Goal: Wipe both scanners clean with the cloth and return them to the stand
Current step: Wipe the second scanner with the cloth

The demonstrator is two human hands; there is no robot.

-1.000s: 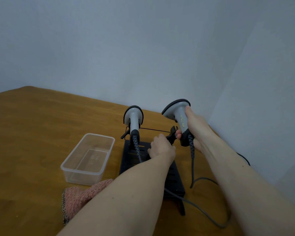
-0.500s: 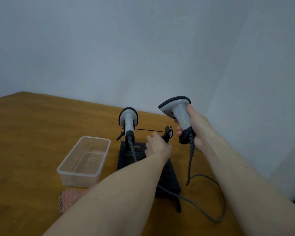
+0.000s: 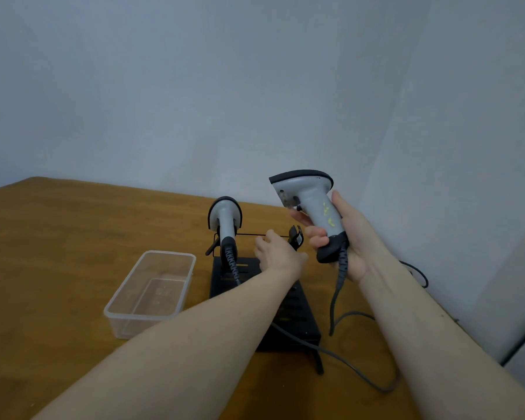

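Grey scanner (image 3: 311, 204) lifted in right hand (image 3: 350, 237); left hand (image 3: 278, 253) on stand (image 3: 288, 310).

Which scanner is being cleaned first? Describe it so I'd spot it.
Find the black stand on the wooden table. One scanner sits on it; the other scanner is lifted above it in the right hand, and only that one shows yellow smears.

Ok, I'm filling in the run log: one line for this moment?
right hand: holds stained scanner lifted | left hand: at stand | second scanner: docked | cloth: out of view
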